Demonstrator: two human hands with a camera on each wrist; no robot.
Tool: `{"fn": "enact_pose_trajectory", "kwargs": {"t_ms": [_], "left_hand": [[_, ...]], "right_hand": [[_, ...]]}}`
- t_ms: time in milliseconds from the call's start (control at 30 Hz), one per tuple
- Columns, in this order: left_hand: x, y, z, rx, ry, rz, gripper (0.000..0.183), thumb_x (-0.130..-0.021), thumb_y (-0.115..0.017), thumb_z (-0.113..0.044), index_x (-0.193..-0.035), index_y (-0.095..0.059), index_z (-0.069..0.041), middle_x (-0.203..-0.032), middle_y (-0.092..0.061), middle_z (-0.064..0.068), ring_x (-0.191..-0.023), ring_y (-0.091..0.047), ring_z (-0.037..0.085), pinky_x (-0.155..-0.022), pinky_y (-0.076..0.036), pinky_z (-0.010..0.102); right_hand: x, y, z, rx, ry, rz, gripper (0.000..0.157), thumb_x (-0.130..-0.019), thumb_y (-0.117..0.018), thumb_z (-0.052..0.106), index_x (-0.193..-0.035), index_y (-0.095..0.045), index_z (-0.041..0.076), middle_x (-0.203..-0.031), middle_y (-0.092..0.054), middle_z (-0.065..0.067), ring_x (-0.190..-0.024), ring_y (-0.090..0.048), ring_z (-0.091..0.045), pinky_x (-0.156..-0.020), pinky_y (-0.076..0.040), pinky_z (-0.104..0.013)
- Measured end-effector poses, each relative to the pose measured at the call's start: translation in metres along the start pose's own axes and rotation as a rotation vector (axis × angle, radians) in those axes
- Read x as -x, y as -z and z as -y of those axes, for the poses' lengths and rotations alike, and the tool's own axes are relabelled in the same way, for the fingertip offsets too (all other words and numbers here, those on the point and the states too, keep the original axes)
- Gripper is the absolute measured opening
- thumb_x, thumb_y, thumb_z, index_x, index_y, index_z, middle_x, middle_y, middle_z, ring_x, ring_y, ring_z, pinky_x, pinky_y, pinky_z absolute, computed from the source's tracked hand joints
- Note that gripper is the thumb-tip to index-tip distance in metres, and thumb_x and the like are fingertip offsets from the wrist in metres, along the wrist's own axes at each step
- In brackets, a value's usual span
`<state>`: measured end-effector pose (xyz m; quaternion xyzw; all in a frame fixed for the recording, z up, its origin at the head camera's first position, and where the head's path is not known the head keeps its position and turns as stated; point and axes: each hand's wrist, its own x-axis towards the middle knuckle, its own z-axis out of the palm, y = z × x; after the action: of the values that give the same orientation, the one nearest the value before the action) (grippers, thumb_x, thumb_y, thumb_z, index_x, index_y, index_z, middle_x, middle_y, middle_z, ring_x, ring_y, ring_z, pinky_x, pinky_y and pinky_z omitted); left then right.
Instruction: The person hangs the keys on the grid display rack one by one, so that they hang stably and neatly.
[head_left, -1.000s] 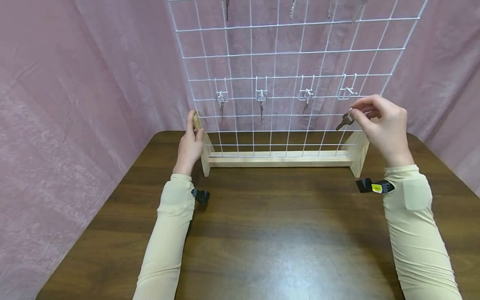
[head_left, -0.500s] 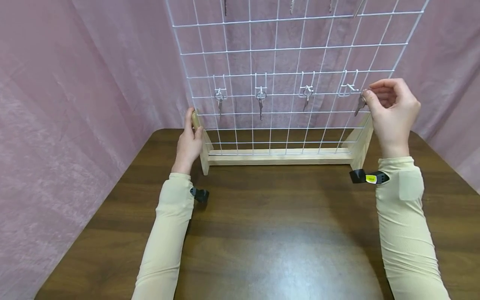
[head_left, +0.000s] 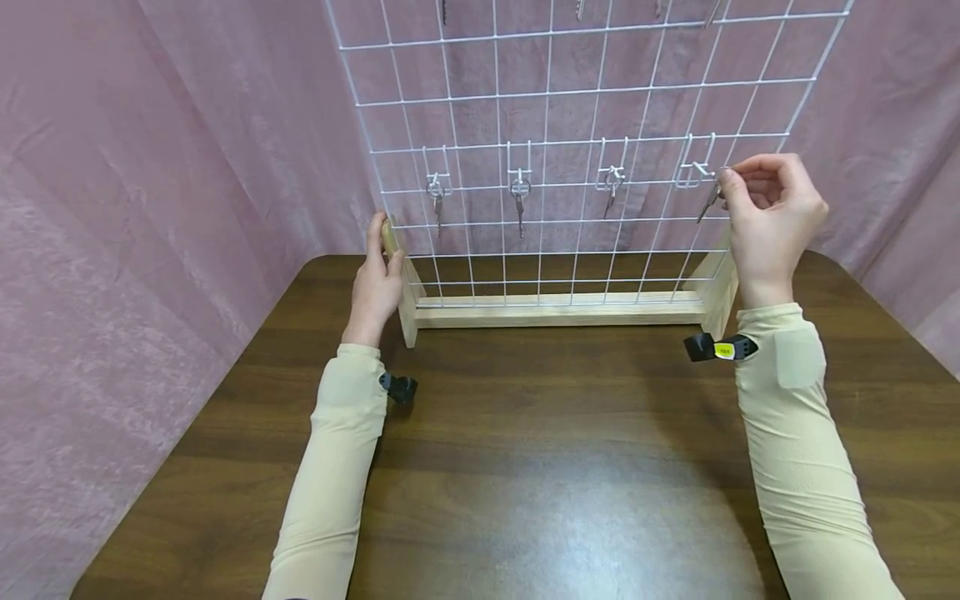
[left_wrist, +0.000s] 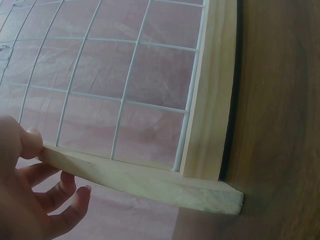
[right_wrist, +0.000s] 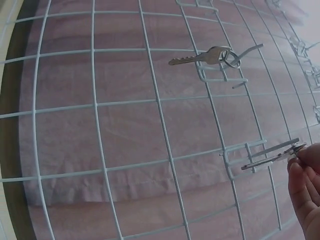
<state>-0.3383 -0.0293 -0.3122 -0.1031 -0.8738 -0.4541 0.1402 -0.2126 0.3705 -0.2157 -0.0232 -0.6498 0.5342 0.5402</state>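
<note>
My right hand (head_left: 776,221) pinches the ring end of a metal key (head_left: 708,202), whose blade hangs down and to the left. The fingertips are right at the prong of the rightmost white wire hook (head_left: 684,177). In the right wrist view the held key (right_wrist: 265,162) lies alongside that prong, and the ring is mostly hidden by the fingers. My left hand (head_left: 377,292) holds the wooden side piece (left_wrist: 140,185) of the stand, thumb on one face and fingers behind. A white wire grid (head_left: 547,98) rises from this stand.
Keys hang by their rings on three other hooks in the same row, such as the left key (head_left: 438,208), the middle key (head_left: 519,208) and the right key (right_wrist: 200,57). More key tips show at the top edge. The stand sits on a brown table (head_left: 525,433) before pink curtains (head_left: 187,167).
My right hand has moved up with the key, first right, then slightly left to the rightmost hook. The left hand keeps its hold on the stand. The head view has shifted slightly.
</note>
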Motion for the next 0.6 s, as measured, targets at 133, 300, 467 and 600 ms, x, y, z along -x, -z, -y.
{"fn": "enact_pose_trajectory", "kwargs": {"t_ms": [133,300,467,600], "left_hand": [[0.000,0.000,-0.001,-0.004,0.003,-0.002,0.059,-0.104,-0.040,-0.029,-0.148,-0.008,-0.051,-0.150,-0.042,0.020,-0.118,-0.058,0.042,-0.089,-0.049,0.057],[0.000,0.001,-0.001,0.000,0.009,0.003,0.058,-0.104,-0.040,-0.030,-0.148,-0.008,-0.050,-0.147,-0.044,0.024,-0.118,-0.058,0.043,-0.089,-0.050,0.056],[0.001,0.001,-0.002,0.000,0.012,0.007,0.058,-0.104,-0.040,-0.029,-0.149,-0.008,-0.048,-0.143,-0.046,0.028,-0.119,-0.058,0.044,-0.090,-0.050,0.057],[0.002,0.002,-0.002,0.004,0.008,0.006,0.057,-0.104,-0.040,-0.029,-0.150,-0.009,-0.046,-0.143,-0.047,0.029,-0.119,-0.058,0.044,-0.090,-0.050,0.057]], "right_hand": [[0.002,-0.003,0.003,-0.033,0.015,0.000,0.012,-0.081,-0.073,0.001,-0.081,-0.069,0.012,-0.071,-0.066,0.010,-0.061,-0.063,-0.002,-0.063,-0.051,-0.012],[0.007,-0.005,0.012,-0.079,0.036,-0.013,0.009,-0.081,-0.073,-0.001,-0.082,-0.070,0.008,-0.072,-0.067,0.008,-0.061,-0.063,-0.002,-0.063,-0.050,-0.011],[0.010,-0.005,0.019,-0.162,0.047,-0.037,0.008,-0.081,-0.072,-0.003,-0.082,-0.070,0.004,-0.072,-0.067,0.005,-0.058,-0.062,-0.005,-0.062,-0.050,-0.013],[0.009,-0.004,0.020,-0.196,0.049,-0.031,0.008,-0.081,-0.072,-0.005,-0.082,-0.069,0.003,-0.072,-0.068,0.003,-0.058,-0.062,-0.006,-0.061,-0.051,-0.013]]}}
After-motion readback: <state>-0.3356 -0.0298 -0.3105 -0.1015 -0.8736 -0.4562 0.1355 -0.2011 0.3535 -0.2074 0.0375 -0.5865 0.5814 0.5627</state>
